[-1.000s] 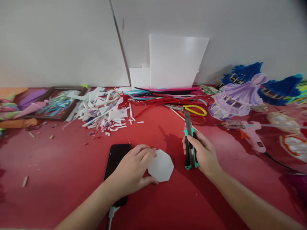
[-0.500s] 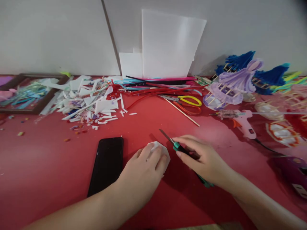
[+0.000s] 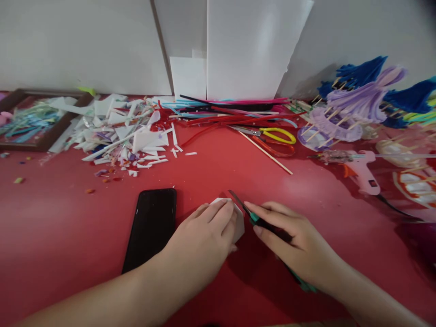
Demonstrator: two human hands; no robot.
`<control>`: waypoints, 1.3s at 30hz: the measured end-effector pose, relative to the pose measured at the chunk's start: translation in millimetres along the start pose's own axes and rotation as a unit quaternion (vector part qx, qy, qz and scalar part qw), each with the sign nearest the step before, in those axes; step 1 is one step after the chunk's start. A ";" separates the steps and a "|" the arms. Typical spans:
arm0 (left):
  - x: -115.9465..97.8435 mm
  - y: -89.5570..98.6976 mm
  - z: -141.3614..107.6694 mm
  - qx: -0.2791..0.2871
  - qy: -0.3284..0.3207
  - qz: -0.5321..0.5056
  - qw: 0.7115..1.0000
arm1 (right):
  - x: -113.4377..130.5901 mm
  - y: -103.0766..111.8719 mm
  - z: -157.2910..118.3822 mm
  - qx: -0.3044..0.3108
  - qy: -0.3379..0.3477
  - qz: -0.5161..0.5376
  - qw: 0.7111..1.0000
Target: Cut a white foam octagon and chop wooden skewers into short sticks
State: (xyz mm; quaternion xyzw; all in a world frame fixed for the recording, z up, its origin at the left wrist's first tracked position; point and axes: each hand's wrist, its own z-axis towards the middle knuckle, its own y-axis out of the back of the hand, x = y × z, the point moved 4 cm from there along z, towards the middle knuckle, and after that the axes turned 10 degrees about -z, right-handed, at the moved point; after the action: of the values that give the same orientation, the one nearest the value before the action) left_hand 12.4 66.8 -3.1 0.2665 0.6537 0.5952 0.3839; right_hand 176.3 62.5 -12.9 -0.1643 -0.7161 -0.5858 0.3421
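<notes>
My left hand (image 3: 202, 243) is closed over a small white piece with angled edges, perhaps foam board (image 3: 240, 225), and keeps it on the red table. Much of that piece is hidden under the fingers. In my right hand (image 3: 297, 237) is a utility knife (image 3: 254, 217) with a green and black handle, gripped between thumb and fingers. Its narrow blade points up and left, close beside the right edge of the white piece. Whether blade and piece touch I cannot tell. Left of my left hand lies a black phone (image 3: 151, 227).
White scraps (image 3: 126, 131) are heaped at the back left beside a brown frame (image 3: 44, 145). Pipe cleaners (image 3: 231, 119), yellow-handled pliers (image 3: 279, 134) and a wooden stick (image 3: 269, 154) lie at the back. A pink glue gun (image 3: 366, 172) and purple fuzzy crafts (image 3: 368, 97) are on the right.
The camera view has shifted slightly. My left fingers now lie closer together over the white piece, and the knife blade has come nearer to its right edge.
</notes>
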 end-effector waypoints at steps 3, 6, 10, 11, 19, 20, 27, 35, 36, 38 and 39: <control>0.8 1.5 -1.3 -0.027 0.005 -0.005 1.000 | 0.5 -0.2 1.2 0.012 0.005 0.006 1.000; 0.7 3.1 -2.1 -0.024 0.001 -0.009 1.000 | 1.2 -0.2 3.1 0.015 0.003 0.017 1.000; 0.4 3.6 -2.6 -0.026 -0.007 -0.012 1.000 | 0.4 -1.3 3.4 0.026 -0.005 0.037 0.999; 0.4 3.0 -2.8 -0.025 -0.008 -0.011 1.000 | 0.1 -1.2 3.0 0.028 -0.005 0.040 0.999; -0.7 1.8 -1.6 -0.030 -0.012 0.007 0.999 | 1.1 -0.1 1.8 0.032 0.006 0.042 0.999; -0.6 2.5 -1.2 -0.029 -0.012 0.006 0.999 | 1.4 -0.1 2.1 0.029 0.007 0.041 0.999; -0.5 3.1 -1.5 -0.021 -0.014 0.008 1.000 | 2.7 1.4 3.7 0.040 0.003 0.036 0.999; -3.4 0.4 1.0 0.021 -0.022 0.037 0.999 | 5.2 -2.0 1.9 0.037 -0.003 -0.004 0.999; -3.0 0.5 1.4 0.024 -0.019 0.033 0.999 | 6.1 -2.4 1.2 0.033 0.001 -0.008 0.999; -2.2 0.8 1.8 0.024 -0.015 0.020 0.999 | 7.0 -3.0 -0.1 0.027 0.006 -0.009 1.000; -2.0 1.1 1.7 0.022 -0.016 0.017 0.999 | 6.8 -3.1 -0.7 0.025 0.007 -0.008 1.000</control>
State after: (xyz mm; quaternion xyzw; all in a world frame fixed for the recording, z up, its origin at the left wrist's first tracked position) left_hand 14.8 66.3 -1.7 0.2954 0.6557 0.5827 0.3786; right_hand 169.7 59.9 -10.5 -0.1464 -0.7292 -0.5717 0.3464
